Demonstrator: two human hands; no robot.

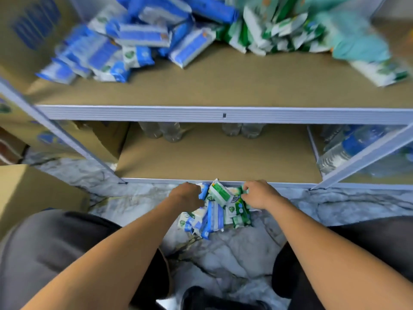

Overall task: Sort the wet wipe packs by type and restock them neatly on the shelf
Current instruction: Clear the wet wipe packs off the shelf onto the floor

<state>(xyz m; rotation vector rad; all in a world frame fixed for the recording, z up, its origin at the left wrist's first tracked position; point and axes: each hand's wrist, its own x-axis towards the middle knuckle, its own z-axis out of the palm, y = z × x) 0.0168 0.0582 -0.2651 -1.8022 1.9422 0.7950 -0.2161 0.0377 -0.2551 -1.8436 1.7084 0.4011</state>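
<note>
Shelf [156, 113] with blue packs [143, 36] left, green packs [268, 34] right; left hand [187, 195] and right hand [260, 194], grip clamped on floor-pile packs [216, 217].

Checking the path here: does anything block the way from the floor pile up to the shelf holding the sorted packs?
Nothing visible does. The left hand and right hand grip packs in the floor pile, and the upper shelf has bare board before the blue packs and green packs.

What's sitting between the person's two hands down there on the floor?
In the head view, a tilted green-and-white wipe pack sits between the left hand and right hand, topping a mixed pile of blue and green packs on the marble floor.
</note>
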